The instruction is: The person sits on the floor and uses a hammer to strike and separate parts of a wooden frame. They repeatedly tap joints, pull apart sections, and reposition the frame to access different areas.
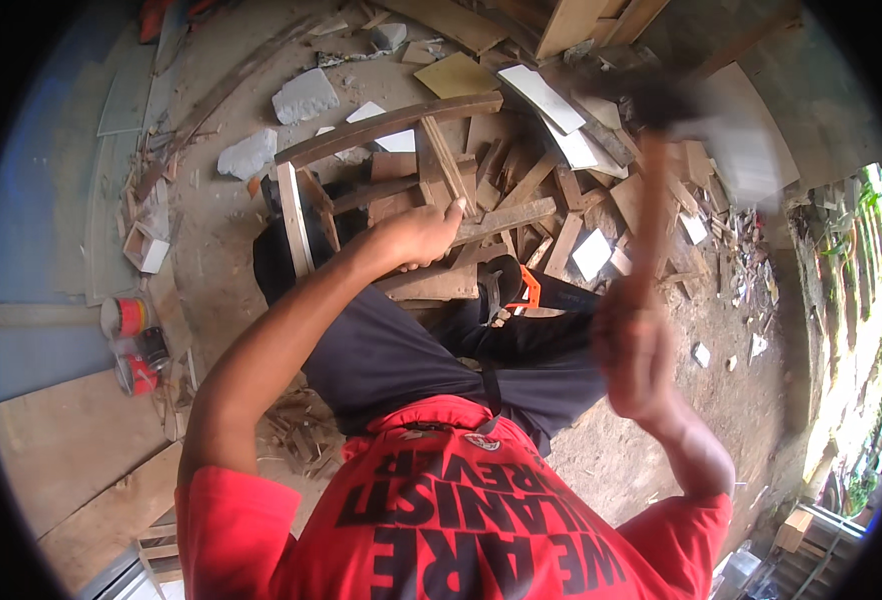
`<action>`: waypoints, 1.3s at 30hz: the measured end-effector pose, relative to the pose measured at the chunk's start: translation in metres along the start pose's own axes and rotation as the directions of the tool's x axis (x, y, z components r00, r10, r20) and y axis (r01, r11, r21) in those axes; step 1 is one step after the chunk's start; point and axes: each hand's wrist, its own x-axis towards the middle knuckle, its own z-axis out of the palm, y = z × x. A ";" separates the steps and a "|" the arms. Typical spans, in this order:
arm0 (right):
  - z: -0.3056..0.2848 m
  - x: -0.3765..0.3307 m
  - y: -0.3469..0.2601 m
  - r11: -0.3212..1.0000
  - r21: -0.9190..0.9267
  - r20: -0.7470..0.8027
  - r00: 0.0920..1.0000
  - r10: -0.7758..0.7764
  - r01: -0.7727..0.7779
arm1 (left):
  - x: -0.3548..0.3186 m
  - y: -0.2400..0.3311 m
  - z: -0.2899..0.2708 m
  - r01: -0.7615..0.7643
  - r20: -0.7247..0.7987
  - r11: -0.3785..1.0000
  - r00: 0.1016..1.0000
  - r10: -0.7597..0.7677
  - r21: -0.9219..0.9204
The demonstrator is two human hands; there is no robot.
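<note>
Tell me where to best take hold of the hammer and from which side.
Probably by the lower end of its wooden handle, coming from below in the view, where the right hand grips it. The handle is long and slim and points down the picture; the dark head sits at the top end, blurred.

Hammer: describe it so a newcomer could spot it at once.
Start from the heap of wood scraps at upper centre. To its lower right, the right hand grips the hammer by its wooden handle. Unlike the loose scraps, it ends in a dark, motion-blurred head.
</note>
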 end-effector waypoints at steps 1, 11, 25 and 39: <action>0.009 0.001 0.002 0.968 -0.171 0.056 0.979 0.194 -0.182 | 0.004 -0.001 0.001 -0.008 0.010 1.000 1.000 0.008 -0.003; 0.012 0.001 0.001 0.885 -0.169 0.109 0.884 0.454 -0.434 | 0.002 0.002 -0.003 0.016 -0.027 1.000 1.000 -0.015 0.025; 0.005 0.003 0.012 0.954 -0.294 -0.005 0.998 -0.066 0.061 | 0.009 0.002 0.001 -0.017 -0.004 1.000 1.000 0.017 -0.003; 0.015 0.009 -0.004 0.825 -0.376 0.150 0.851 0.503 -0.421 | 0.005 -0.001 0.000 -0.033 -0.023 0.997 0.999 0.035 0.071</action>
